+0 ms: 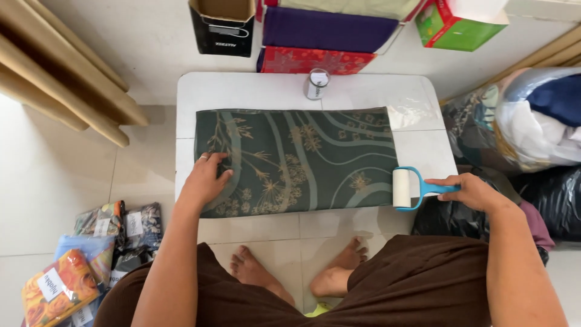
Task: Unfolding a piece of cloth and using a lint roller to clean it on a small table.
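Note:
A dark green cloth (302, 158) with pale floral and wavy patterns lies folded flat on a small white table (242, 91). My left hand (206, 178) presses flat on the cloth's left end, fingers spread, a ring on one finger. My right hand (472, 191) grips the blue handle of a lint roller (402, 188). The roller's white drum rests at the cloth's right edge near the table's front right corner.
A small roll (316, 83) stands at the table's back edge. Boxes (327, 30) and a black paper bag (222, 27) sit behind it. Full plastic bags (532, 121) crowd the right side. Packaged cloths (91, 254) lie on the tiled floor at left. My bare feet (302, 272) are under the table.

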